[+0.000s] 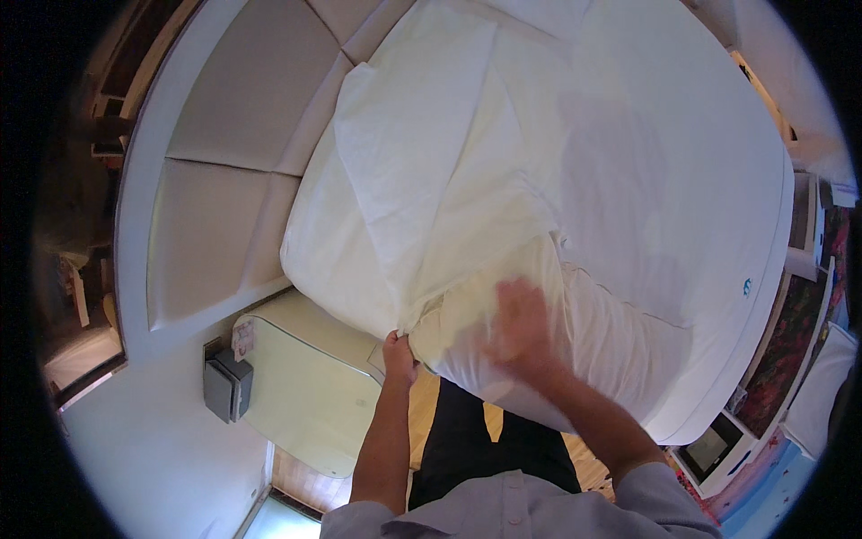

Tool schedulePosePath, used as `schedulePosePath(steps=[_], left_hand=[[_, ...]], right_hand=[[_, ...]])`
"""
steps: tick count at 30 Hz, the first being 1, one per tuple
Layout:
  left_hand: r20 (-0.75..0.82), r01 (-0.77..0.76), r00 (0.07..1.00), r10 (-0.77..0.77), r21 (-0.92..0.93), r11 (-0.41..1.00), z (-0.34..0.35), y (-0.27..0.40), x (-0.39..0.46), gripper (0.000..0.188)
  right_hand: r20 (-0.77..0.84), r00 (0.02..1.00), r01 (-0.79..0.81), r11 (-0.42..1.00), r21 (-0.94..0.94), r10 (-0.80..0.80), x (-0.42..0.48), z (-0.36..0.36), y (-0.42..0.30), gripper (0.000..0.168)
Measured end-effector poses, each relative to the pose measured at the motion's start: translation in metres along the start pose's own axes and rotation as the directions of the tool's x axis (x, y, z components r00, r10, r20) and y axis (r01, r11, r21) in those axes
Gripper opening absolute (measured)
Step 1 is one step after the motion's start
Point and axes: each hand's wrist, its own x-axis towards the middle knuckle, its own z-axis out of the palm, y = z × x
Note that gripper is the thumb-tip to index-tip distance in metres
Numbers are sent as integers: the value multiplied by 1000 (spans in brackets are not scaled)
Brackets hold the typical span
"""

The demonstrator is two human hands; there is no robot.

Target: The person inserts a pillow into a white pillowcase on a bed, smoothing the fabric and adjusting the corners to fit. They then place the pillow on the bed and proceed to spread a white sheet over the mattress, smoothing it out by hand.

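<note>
A white pillow (404,155) lies on the bed against the padded headboard, its loose fabric folded over at the near side. My left hand (401,357) grips a corner of the white fabric at the bed's near edge, beside the nightstand. To its right, my right hand (524,323) is blurred, with its fingers spread, over the creased white cloth (592,330). It holds nothing that I can see. Whether its palm touches the cloth, I cannot tell. Smooth white bedding (707,175) spreads over the mattress to the right.
A beige padded headboard (236,108) rises at the left. Close to my left forearm stands a pale nightstand with a glass top (310,391), bearing a grey box (227,387) by the wall. White furniture with an open compartment (717,448) stands past the bed's lower right.
</note>
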Motion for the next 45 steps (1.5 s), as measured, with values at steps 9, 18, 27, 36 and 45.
schedulePosePath(steps=[9, 18, 27, 36, 45], left_hand=[[108, -171, 980, 167, 23, 985, 15, 1, -63, 17], [323, -144, 945, 45, 289, 947, 8, -29, -86, 16], [334, -595, 792, 510, 609, 524, 25, -54, -131, 26], [26, -365, 927, 374, -174, 915, 13, -31, -80, 14], [177, -656, 752, 635, 114, 746, 32, -19, -115, 14]], right_hand=[[44, 972, 230, 973, -14, -230, -12, 82, 4, 31], [-78, 993, -78, 987, 138, 89, 1, 59, 34, 12], [-196, 978, 140, 927, 349, -74, -12, 59, 18, 17], [56, 906, 414, 907, 79, -418, -29, 50, -16, 73], [331, 907, 318, 938, -136, -259, -13, 79, -9, 78]])
